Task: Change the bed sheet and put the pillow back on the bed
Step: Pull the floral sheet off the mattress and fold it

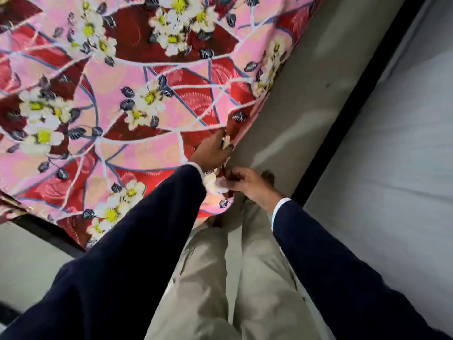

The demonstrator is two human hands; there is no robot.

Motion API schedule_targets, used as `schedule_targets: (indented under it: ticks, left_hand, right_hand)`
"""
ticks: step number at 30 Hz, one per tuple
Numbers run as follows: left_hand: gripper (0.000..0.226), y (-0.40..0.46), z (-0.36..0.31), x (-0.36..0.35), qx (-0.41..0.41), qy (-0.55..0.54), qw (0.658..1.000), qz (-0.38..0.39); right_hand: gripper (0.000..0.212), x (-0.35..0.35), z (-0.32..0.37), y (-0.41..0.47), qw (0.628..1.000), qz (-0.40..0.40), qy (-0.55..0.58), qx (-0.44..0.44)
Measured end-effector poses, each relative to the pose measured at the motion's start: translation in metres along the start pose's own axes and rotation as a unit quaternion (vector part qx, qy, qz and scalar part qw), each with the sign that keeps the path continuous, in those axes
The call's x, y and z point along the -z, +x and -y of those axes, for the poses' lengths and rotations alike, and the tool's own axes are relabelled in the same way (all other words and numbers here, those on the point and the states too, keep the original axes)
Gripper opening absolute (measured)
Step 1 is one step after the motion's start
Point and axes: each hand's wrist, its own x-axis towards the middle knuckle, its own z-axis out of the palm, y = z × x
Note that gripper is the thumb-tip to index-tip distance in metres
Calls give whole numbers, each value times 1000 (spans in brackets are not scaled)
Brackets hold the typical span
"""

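A red and pink bed sheet (117, 99) with white flowers covers the bed across the upper left of the head view. My left hand (212, 150) grips the sheet's edge at the bed's right side, fingers curled into the cloth. Just below it, my right hand (245, 184) pinches a bunched bit of the same edge. Both arms are in dark blue sleeves. No pillow is in view.
A grey floor strip (318, 77) runs along the bed's right side, where I stand in beige trousers (228, 278). A black skirting line (362, 92) and a pale wall (397, 155) close off the right. A dark bed frame edge (49, 234) shows at lower left.
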Motion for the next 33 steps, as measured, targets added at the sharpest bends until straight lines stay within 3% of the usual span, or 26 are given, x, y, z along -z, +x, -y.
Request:
schedule_targets:
  ticks: [2,4,7,9,13,16,17,18,19,20,22,24,27,30,33]
  left_hand:
    - [31,-1,-6,10,-13,-80,997,-1]
    - [26,-4,-13,22,-2,-186,982,15]
    - [26,-13,-17,43,16,-237,970,61]
    - [38,-11,-20,55,10,-218,970,103]
    - [20,12,-30,68,27,-51,978,202]
    - [10,48,-56,77,38,170,958,226]
    - [37,63,-68,81,44,216,951,217]
    - [60,80,-84,83,38,198,961,191]
    - [70,95,-105,85,21,106,986,129]
    - [66,109,-124,85,-5,-15,999,50]
    - [40,147,-166,81,-39,-175,982,-64]
    - [30,187,-199,74,-59,-158,984,-54]
    - [60,232,-217,72,-50,-90,993,-64]
    - [38,256,-217,83,-51,-21,995,-87]
    - [17,269,-212,103,-76,6,997,17]
  right_hand:
    - [8,37,18,13,998,12,27,-48]
    - [8,75,39,33,986,-50,113,-112]
    - [51,108,78,77,957,-58,250,-137]
    - [60,116,112,103,947,-54,304,-92]
    - [40,150,178,131,903,-151,401,26]
    - [39,192,207,136,920,-217,317,75]
    - [29,203,213,130,934,-225,260,95]
    - [18,210,217,124,949,-218,197,117]
    - [11,214,220,116,962,-196,142,128]
    - [13,215,217,109,972,-169,97,134]
    - [19,221,210,105,980,-139,18,142]
    - [16,231,205,107,982,-124,-52,131]
    - [17,241,217,113,985,-90,-111,96]
    - [10,249,245,118,988,-21,-119,95]
    - [15,277,272,139,998,-29,-53,29]
